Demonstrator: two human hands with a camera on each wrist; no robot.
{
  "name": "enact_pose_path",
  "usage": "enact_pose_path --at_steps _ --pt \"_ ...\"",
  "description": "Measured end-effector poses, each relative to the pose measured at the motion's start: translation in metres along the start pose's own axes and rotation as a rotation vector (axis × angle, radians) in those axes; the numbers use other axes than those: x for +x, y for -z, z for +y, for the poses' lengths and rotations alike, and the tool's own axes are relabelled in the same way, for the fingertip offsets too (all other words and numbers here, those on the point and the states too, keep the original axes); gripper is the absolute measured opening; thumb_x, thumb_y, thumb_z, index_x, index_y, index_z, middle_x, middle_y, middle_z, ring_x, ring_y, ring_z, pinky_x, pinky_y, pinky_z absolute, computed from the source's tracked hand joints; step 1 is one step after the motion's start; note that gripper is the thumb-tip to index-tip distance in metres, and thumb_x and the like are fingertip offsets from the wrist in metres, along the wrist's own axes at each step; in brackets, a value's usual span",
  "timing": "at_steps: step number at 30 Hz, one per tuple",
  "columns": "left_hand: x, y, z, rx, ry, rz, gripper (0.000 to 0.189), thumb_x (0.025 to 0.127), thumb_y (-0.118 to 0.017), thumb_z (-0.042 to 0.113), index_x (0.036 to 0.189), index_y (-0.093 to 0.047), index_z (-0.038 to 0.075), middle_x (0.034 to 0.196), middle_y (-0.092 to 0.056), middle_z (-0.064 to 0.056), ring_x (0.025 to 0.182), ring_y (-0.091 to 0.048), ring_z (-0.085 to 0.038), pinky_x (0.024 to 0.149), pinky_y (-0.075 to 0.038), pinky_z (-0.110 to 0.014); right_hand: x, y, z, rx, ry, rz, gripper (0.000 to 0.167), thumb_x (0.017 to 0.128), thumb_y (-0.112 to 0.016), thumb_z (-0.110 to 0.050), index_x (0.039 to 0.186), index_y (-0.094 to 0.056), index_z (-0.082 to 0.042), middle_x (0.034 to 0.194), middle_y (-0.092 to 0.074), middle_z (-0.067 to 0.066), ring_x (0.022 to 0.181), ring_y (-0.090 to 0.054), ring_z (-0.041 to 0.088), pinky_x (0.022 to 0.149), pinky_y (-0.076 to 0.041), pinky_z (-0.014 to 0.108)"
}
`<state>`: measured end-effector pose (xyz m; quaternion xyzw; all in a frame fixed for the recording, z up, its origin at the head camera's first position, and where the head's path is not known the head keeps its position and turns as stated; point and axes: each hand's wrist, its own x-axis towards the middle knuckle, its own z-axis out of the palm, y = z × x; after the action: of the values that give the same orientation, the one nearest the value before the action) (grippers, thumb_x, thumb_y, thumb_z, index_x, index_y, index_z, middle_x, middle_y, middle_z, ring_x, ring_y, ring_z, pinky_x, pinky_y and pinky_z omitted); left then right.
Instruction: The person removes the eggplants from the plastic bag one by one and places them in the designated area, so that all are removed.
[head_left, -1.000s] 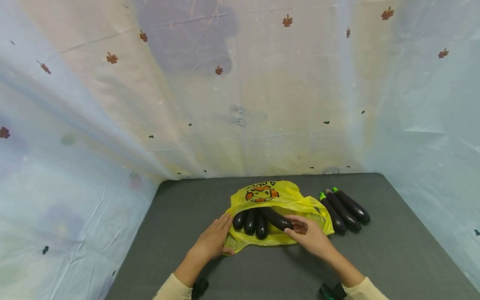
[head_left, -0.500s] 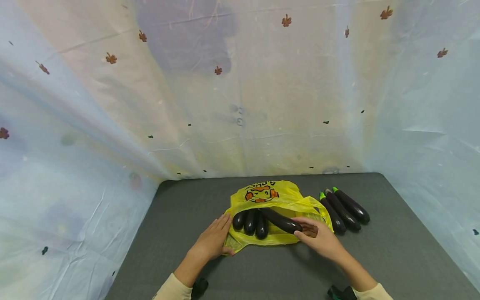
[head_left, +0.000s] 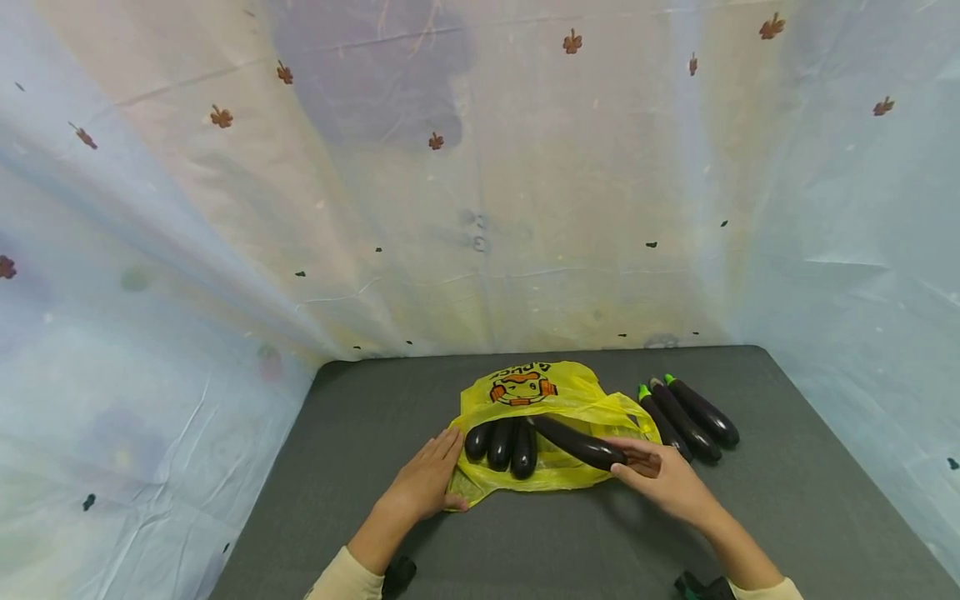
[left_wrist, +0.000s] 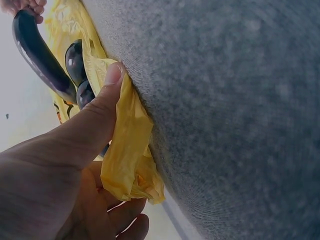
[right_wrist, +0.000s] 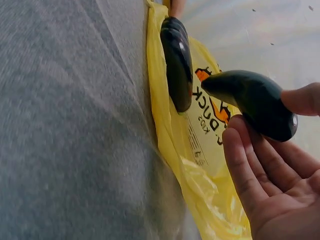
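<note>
A yellow plastic bag point(head_left: 517, 392) lies on its side, its mouth facing me. My left hand point(head_left: 427, 475) holds the left edge of that mouth; in the left wrist view, the bag's film point(left_wrist: 127, 145) is between thumb and fingers. With thumb and fingers, my right hand point(head_left: 663, 483) pinches the rounded end of a dark eggplant point(head_left: 577, 442). Its other end reaches back to the bag's opening. In the right wrist view this eggplant point(right_wrist: 255, 100) is raised off the bag. Several eggplants point(head_left: 501, 446) lie side by side inside the bag, their far ends hidden.
Right of the bag, 3 more eggplants point(head_left: 693, 421) with their stem ends away from me lie on the dark grey table point(head_left: 390, 392). A pale patterned plastic sheet point(head_left: 480, 183) hangs behind and at both sides of the table.
My right hand has moved to the right and slightly toward me, drawing the eggplant farther out of the bag. The left hand stays where it was.
</note>
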<state>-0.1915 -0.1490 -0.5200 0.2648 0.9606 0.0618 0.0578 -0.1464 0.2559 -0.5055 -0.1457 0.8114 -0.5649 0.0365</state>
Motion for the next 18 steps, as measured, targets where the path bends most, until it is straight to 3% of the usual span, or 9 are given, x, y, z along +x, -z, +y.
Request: enact_pose_path --at_steps 11,14,18 --pt "-0.001 0.002 0.001 -0.005 0.002 0.005 0.109 0.084 -0.091 0.046 0.163 -0.038 -0.006 0.171 -0.035 -0.023 0.159 -0.034 -0.039 0.129 -0.031 -0.052 -0.011 0.017 0.004 0.010 0.039 -0.028 0.044 0.106 -0.070 -0.012 0.145 -0.062 0.008 0.142 -0.062 0.033 0.116 -0.068 -0.001 0.094 -0.060 0.020" --pt "0.000 0.002 0.001 -0.003 0.005 0.002 0.108 0.085 -0.090 0.046 0.164 -0.037 -0.005 0.171 -0.035 -0.022 0.159 -0.033 -0.039 0.130 -0.031 -0.052 -0.013 0.020 0.006 0.014 0.044 -0.026 0.043 0.106 -0.069 -0.010 0.144 -0.062 0.008 0.141 -0.063 0.029 0.114 -0.071 0.002 0.093 -0.062 0.022" --pt "-0.001 0.001 0.001 0.001 0.009 -0.007 0.108 0.085 -0.089 0.047 0.165 -0.036 -0.004 0.172 -0.033 -0.021 0.160 -0.032 -0.038 0.130 -0.030 -0.051 -0.015 0.026 0.006 0.022 0.049 -0.002 0.041 0.106 -0.069 -0.008 0.144 -0.062 0.007 0.136 -0.068 0.015 0.108 -0.075 0.009 0.089 -0.063 0.024"
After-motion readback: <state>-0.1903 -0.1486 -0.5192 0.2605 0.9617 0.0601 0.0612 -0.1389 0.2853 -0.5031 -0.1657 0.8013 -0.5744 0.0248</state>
